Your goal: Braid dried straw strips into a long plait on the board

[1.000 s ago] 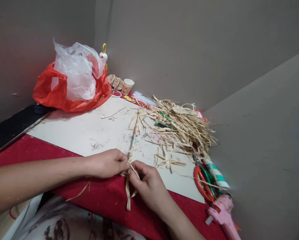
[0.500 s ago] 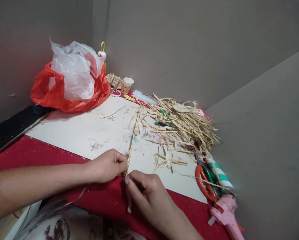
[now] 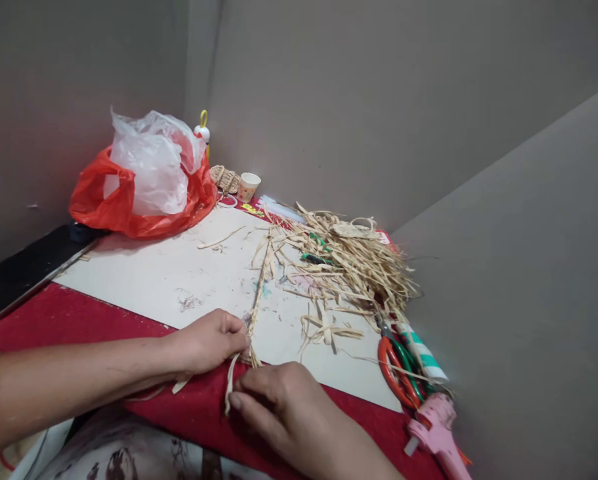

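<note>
A thin braid of pale straw [image 3: 259,281] lies across a white board [image 3: 149,277], running from the straw pile toward me. My left hand [image 3: 209,341] pinches the braid's near end, fingers closed on it. Just below it, my right hand [image 3: 279,397] is curled, fingers closed on a loose straw strip [image 3: 228,390] that hangs down from the braid's end over the red cloth [image 3: 199,407].
A heap of loose straw [image 3: 359,260] lies at the right. Orange-handled scissors [image 3: 391,370], a striped roll [image 3: 421,350] and a pink glue gun [image 3: 436,427] sit near the right edge. A red and clear plastic bag [image 3: 143,177], small cup [image 3: 249,186] and phone [image 3: 26,267] lie at the left.
My right hand has moved down and left, pulling a loose strip across under the braid's end. My left hand stays pinched on the braid. The camera tilted up slightly.
</note>
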Motion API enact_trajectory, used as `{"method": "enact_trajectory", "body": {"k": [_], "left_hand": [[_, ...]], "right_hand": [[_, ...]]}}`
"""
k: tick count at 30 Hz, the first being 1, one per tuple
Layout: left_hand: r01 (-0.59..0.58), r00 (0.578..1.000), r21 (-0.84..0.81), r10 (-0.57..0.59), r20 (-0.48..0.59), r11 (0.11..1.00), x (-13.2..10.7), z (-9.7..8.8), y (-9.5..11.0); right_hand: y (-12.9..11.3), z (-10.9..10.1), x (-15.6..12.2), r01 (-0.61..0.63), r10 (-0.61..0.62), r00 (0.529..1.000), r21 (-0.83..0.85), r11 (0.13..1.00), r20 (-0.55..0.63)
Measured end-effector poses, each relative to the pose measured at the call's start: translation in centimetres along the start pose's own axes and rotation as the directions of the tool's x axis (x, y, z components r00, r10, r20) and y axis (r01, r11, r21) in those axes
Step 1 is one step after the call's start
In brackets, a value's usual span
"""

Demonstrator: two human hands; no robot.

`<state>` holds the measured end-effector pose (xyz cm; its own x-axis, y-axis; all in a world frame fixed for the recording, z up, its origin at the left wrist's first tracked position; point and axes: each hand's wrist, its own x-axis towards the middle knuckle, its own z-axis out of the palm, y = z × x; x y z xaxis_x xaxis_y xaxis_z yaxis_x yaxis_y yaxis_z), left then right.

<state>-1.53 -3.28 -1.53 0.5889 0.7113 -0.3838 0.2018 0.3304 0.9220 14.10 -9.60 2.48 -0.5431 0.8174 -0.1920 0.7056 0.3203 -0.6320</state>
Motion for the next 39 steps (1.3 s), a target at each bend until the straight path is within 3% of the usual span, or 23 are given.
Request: {"method": "enact_trajectory", "body": {"k": [2, 4, 7, 10, 13, 17, 23, 26, 30, 35, 39], "left_hand": [[-0.016, 1.000, 0.023, 0.016, -0.009, 1.000, -0.1, -0.4, 0.2], [-0.034, 0.999, 0.068, 0.035, -0.012, 0.997, -0.1, -0.8, 0.4], [-0.069, 0.996, 0.160, 0.076, -0.037, 0.985, -0.1, -1.6, 0.9], [-0.095, 0.986, 0.285, 0.129, -0.103, 0.954, -0.1, -2.4, 1.8], [-0.135, 0.955, 0.475, 0.242, -0.171, 0.870, 0.4, -3.1, 2.7], [-0.113, 0.868, 0.729, 0.423, -0.259, 0.676, 2.3, -4.0, 3.8], [0.046, 0.947, 0.882, 0.259, -0.188, 0.469, 5.5, -4.4, 6.8], [-0.035, 0.998, 0.931, 0.059, 0.014, 0.363, 6.5, -3.1, 8.8], [-0.218, 0.966, 0.931, -0.068, 0.248, 0.293, 7.8, -0.7, 10.3], [-0.320, 0.947, 0.932, 0.025, 0.320, 0.172, 9.5, -0.3, 10.3], [-0.259, 0.962, 0.944, 0.141, 0.233, 0.203, 9.9, -1.7, 10.1]], "right_hand": [[-0.4, -2.3, -0.4, -0.053, 0.055, 0.997, 0.043, 0.998, -0.054], [-0.2, -5.0, -0.4, -0.101, 0.113, 0.968, 0.062, 0.993, -0.222], [1.3, -9.1, 0.9, -0.168, 0.218, 0.878, 0.152, 0.974, -0.426], [3.9, -11.6, 3.6, -0.235, 0.323, 0.811, 0.234, 0.943, -0.488], [6.9, -12.5, 7.5, -0.293, 0.411, 0.767, 0.300, 0.908, -0.493], [10.2, -13.2, 13.1, -0.333, 0.423, 0.730, 0.261, 0.906, -0.538], [12.9, -15.3, 18.3, -0.429, 0.478, 0.719, 0.217, 0.877, -0.506], [14.2, -15.9, 19.7, -0.463, 0.498, 0.723, 0.200, 0.864, -0.479], [16.0, -15.8, 21.1, -0.472, 0.508, 0.748, 0.196, 0.860, -0.427], [17.3, -16.8, 22.0, -0.387, 0.456, 0.757, 0.240, 0.890, -0.468], [18.2, -17.6, 21.8, -0.279, 0.393, 0.739, 0.283, 0.918, -0.547]]}}
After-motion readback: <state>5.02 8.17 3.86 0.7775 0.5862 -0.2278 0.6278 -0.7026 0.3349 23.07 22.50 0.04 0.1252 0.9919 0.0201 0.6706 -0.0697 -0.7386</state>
